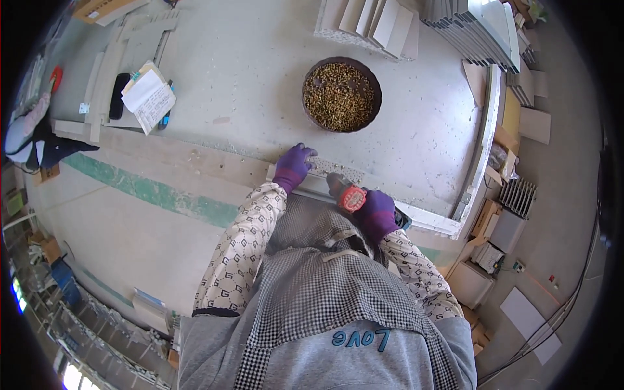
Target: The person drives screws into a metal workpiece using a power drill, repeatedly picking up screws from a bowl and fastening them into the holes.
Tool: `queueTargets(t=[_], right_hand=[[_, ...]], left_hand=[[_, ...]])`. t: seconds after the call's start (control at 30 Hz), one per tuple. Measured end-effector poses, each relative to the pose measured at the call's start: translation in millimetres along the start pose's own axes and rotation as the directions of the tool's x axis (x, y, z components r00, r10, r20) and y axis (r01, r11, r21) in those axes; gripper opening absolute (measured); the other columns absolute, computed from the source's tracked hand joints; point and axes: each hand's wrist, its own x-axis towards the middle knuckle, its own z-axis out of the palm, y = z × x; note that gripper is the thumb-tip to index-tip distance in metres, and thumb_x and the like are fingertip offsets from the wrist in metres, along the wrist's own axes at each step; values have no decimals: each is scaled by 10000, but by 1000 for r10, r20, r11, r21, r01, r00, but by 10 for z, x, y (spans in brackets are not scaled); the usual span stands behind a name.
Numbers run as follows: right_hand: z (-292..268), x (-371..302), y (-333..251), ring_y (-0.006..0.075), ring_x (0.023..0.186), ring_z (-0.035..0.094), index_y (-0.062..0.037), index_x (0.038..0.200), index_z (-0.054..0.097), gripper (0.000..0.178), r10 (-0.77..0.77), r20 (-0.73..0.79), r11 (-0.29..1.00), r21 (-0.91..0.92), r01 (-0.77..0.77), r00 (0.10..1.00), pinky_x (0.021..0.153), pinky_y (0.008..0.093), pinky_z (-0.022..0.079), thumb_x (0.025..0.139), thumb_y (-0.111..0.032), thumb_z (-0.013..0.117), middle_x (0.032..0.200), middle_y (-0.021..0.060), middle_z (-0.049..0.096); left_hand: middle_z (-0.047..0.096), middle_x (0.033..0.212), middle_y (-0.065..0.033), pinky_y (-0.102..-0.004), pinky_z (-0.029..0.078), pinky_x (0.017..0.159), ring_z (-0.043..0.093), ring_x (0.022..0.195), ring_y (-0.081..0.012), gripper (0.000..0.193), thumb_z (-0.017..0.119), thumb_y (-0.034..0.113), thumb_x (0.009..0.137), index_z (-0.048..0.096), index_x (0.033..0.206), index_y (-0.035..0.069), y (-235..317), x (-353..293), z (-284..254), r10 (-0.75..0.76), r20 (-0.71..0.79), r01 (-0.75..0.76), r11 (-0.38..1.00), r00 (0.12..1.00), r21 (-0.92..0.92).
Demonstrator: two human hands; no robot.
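Observation:
In a purple glove, my right hand (377, 214) grips a red and dark power drill (351, 197) near the front edge of the table. The drill's dark nose points left and up, over a narrow pale strip (312, 185) lying along that edge. My left hand (294, 167), also gloved in purple, rests at the strip's left part with its fingers bent together; whatever is between the fingertips is too small to make out. Beyond both hands stands a round dark bowl (379, 104) filled with small brass-coloured pieces of hardware (341, 94). Small loose bits (341, 170) lie just past the strip.
Stacked pale panels (380, 26) and grey panels (471, 32) stand at the far right. A clipboard with paper (148, 97) and a black phone (119, 95) lie on the left. Another person's arm (29, 123) shows at the far left. Cartons (484, 221) stand beyond the table's right side.

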Motion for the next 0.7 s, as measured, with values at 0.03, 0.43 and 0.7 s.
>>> queueTargets(t=[0.03, 0.43, 0.7], right_hand=[[33, 26, 15, 332, 783, 677, -94, 929, 681, 374, -16, -32, 1000, -7, 16, 999, 688, 426, 534, 794, -441, 645, 818, 159, 687], [17, -341, 399, 400, 741, 650, -78, 826, 711, 344, 47, -235, 973, 231, 9, 971, 661, 466, 513, 754, -415, 697, 763, 219, 662], [392, -389, 551, 360, 752, 664, -123, 880, 710, 324, -5, -366, 984, 165, 70, 931, 659, 447, 515, 784, -426, 648, 782, 165, 685]], left_hand=[[611, 1029, -109, -418, 508, 817, 614, 939, -325, 313, 740, 159, 735, 662, 1038, 149, -5, 11, 7, -13, -1, 13, 1000, 1000, -6], [591, 924, -122, -382, 511, 743, 615, 792, -315, 242, 640, 60, 802, 661, 1040, 101, 56, -47, -136, 25, -247, -96, 956, 969, -278], [578, 843, -36, -267, 474, 653, 524, 689, -109, 244, 422, 85, 968, 594, 1126, 15, -44, -100, 265, -157, 68, 159, 693, 985, -703]])
